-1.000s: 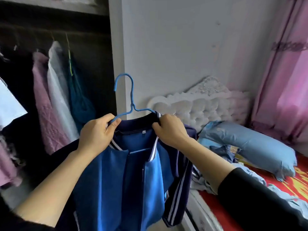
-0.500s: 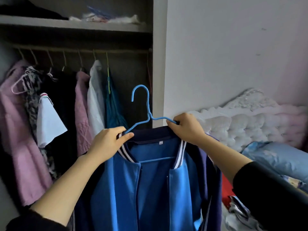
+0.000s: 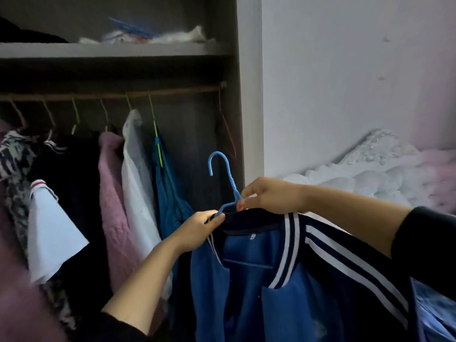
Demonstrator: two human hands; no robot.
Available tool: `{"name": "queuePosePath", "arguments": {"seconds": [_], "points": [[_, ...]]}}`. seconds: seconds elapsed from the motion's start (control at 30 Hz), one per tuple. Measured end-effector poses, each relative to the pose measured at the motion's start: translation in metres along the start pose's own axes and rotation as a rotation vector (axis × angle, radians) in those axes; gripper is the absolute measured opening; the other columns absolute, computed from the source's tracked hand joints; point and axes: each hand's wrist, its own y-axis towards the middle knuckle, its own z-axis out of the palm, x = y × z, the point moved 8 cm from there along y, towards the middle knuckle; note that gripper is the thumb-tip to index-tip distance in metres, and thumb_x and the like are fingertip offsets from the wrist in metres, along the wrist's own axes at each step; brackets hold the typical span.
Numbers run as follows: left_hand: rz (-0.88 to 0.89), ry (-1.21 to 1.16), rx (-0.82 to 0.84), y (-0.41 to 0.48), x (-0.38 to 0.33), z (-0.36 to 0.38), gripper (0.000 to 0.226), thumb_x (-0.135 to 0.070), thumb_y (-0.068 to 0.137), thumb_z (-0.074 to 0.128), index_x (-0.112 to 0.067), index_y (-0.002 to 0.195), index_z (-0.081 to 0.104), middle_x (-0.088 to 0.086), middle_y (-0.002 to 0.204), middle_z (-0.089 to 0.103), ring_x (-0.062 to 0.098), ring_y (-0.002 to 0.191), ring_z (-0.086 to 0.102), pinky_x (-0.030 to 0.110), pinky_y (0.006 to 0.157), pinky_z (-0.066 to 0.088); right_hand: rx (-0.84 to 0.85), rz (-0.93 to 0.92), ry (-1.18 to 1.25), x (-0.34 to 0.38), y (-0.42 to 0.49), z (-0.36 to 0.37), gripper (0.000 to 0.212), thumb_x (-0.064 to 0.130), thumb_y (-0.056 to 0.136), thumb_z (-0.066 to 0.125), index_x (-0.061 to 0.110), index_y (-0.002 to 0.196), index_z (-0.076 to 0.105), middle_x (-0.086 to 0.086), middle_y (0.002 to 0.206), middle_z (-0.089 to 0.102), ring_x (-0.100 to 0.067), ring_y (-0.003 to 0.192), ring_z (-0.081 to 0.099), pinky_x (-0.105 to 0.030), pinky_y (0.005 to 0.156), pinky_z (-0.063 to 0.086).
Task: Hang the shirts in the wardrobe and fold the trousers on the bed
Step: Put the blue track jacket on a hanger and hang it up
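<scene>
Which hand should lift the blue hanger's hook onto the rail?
Likely right. The right hand pinches the blue hanger at its neck, just under the hook; the left hand grips the jacket collar lower down, farther from the rail.

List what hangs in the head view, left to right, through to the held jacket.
patterned garment → black garment → pink knit → white shirt → teal garment → blue hanger → blue jacket
</scene>
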Motion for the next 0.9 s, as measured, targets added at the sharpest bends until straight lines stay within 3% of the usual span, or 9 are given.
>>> {"name": "queuePosePath", "arguments": {"seconds": [0.1, 0.17, 0.2, 0.27, 0.37, 0.47, 0.53, 0.7, 0.9], "points": [[0.008, 0.025, 0.116, 0.021, 0.016, -0.008, 0.028, -0.055, 0.095, 0.040, -0.044, 0.103, 0.065, -0.014, 0.109, 0.068, 0.001, 0.107, 0.059, 0.028, 0.093, 0.044, -0.051, 0.084, 0.002, -0.002, 0.022, 0.003, 0.026, 0.024, 0.094, 0.058, 0.001, 0.093, 0.069, -0.005, 0.078, 0.061, -0.012, 0.073, 0.056, -0.026, 0.071, 0.046], [0.010, 0.288, 0.104, 0.042, 0.037, -0.020, 0.034, -0.056, 0.095, 0.039, -0.044, 0.120, 0.059, -0.004, 0.132, 0.058, 0.017, 0.131, 0.044, 0.039, 0.108, 0.033, -0.097, 0.145, -0.008, -0.003, 0.037, 0.007, 0.026, 0.021, 0.094, 0.056, -0.002, 0.085, 0.067, -0.004, 0.071, 0.057, -0.012, 0.066, 0.052, -0.024, 0.063, 0.043], [-0.028, 0.479, 0.095, 0.052, 0.048, -0.029, 0.044, -0.059, 0.094, 0.036, -0.041, 0.131, 0.051, 0.005, 0.147, 0.042, 0.025, 0.142, 0.026, 0.045, 0.116, 0.019, -0.123, 0.173, -0.025, -0.003, 0.045, 0.008, 0.026, 0.019, 0.094, 0.056, 0.001, 0.078, 0.066, -0.002, 0.066, 0.054, -0.012, 0.062, 0.050, -0.022, 0.058, 0.041], [-0.077, 0.743, 0.087, 0.068, 0.062, -0.048, 0.058, -0.064, 0.093, 0.031, -0.037, 0.143, 0.036, 0.006, 0.159, 0.013, 0.024, 0.147, -0.003, 0.046, 0.117, -0.005, -0.177, 0.228, -0.062, -0.002, 0.062, 0.010, 0.030, 0.018, 0.093, 0.055, 0.007, 0.066, 0.059, 0.000, 0.059, 0.049, -0.013, 0.056, 0.045, -0.022, 0.052, 0.037], [0.088, 0.997, -0.021, 0.091, 0.055, -0.084, 0.053, -0.054, 0.096, 0.035, -0.032, 0.144, 0.035, 0.007, 0.160, 0.005, 0.023, 0.146, -0.016, 0.043, 0.114, -0.015, -0.276, 0.295, -0.099, 0.003, 0.083, 0.005, 0.034, 0.018, 0.093, 0.056, 0.009, 0.059, 0.054, 0.001, 0.056, 0.047, -0.013, 0.054, 0.044, -0.021, 0.049, 0.035], [0.340, 1.176, -0.226, 0.106, 0.030, -0.120, 0.046, -0.037, 0.094, 0.043, -0.028, 0.140, 0.043, 0.007, 0.159, 0.012, 0.024, 0.146, -0.012, 0.041, 0.114, -0.016, -0.367, 0.331, -0.108, 0.014, 0.105, -0.006, 0.030, 0.017, 0.093, 0.056, 0.005, 0.065, 0.056, 0.000, 0.058, 0.047, -0.014, 0.055, 0.044, -0.023, 0.049, 0.036], [0.403, 1.190, -0.300, 0.113, 0.018, -0.142, 0.045, -0.034, 0.093, 0.043, -0.027, 0.137, 0.047, 0.005, 0.158, 0.019, 0.022, 0.147, -0.005, 0.039, 0.115, -0.013, -0.411, 0.342, -0.128, 0.023, 0.122, -0.014, 0.031, 0.015, 0.093, 0.054, 0.005, 0.064, 0.053, -0.001, 0.059, 0.046, -0.014, 0.056, 0.043, -0.024, 0.049, 0.036], [0.278, 1.200, -0.362, 0.135, 0.017, -0.201, 0.044, -0.036, 0.095, 0.035, -0.025, 0.136, 0.048, 0.005, 0.155, 0.027, 0.021, 0.147, 0.004, 0.041, 0.116, -0.008, -0.490, 0.356, -0.170, 0.034, 0.166, -0.030, 0.035, 0.013, 0.092, 0.052, 0.009, 0.058, 0.045, -0.001, 0.062, 0.047, -0.014, 0.057, 0.045, -0.026, 0.051, 0.038], [0.200, 1.107, -0.349, 0.152, 0.031, -0.246, 0.048, -0.053, 0.094, 0.030, -0.031, 0.130, 0.054, 0.001, 0.146, 0.044, 0.019, 0.145, 0.016, 0.044, 0.116, -0.003, -0.557, 0.357, -0.198, 0.033, 0.225, -0.054, 0.023, 0.021, 0.093, 0.052, 0.015, 0.071, 0.050, -0.001, 0.075, 0.056, -0.019, 0.071, 0.057, -0.026, 0.054, 0.041]]}}
